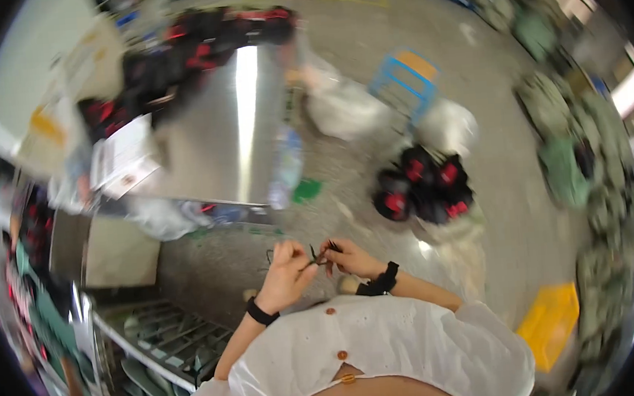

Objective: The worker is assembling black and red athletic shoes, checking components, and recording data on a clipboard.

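In front of my chest, both hands are raised close together. A small, thin, dark piece [317, 258] with pointed ends runs between their fingertips; it is too small and blurred to tell its kind. My left hand [284, 273] is closed in a pinch at its left end. My right hand [351, 259] pinches the other end, with dark tips sticking up by the fingers. Dark bands circle both wrists. The floor lies below the hands, and no work surface touches them.
Ahead to the left stands a shiny metal table [209, 150] with black-and-red goods [204, 47] and a white box [124, 157]. A rack [160, 337] is at my left. Black-and-red bundles [421, 182], a blue-framed cart [406, 85], a yellow container [550, 326] and green sacks [564, 171] stand rightward.
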{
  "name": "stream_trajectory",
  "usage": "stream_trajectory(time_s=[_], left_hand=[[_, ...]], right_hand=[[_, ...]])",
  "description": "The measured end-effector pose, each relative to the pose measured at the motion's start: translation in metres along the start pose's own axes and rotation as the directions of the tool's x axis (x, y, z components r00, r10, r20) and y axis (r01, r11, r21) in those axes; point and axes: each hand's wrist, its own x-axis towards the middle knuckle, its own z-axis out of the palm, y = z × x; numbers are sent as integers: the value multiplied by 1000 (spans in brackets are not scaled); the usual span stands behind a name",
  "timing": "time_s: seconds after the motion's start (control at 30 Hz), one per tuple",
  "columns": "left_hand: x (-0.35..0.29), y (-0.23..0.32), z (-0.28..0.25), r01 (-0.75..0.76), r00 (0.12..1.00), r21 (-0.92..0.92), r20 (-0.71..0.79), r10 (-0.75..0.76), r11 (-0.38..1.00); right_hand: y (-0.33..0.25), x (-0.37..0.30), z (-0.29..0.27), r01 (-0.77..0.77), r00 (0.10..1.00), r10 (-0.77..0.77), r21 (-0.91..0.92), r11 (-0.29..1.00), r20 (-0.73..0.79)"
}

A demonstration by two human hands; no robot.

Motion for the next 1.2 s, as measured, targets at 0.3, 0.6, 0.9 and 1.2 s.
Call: stream_trajectory(time_s=[0.3, 0.6, 0.9, 1.2], left_hand=[[150, 47, 163, 479, 876, -789, 458, -151, 386], [224, -77, 253, 402, 817, -145, 503, -283, 904], [238, -207, 239, 380, 735, 226, 515, -442, 897], [78, -205, 224, 740, 257, 529, 348, -901, 416]], right_hand=[[48, -117, -168, 129, 840, -146, -68, 989, -522], [198, -101, -297, -363, 658, 358, 137, 922, -663], [224, -81, -510, -928, 359, 399, -278, 247, -844], [209, 92, -680, -675, 455, -11, -353, 648, -890]])
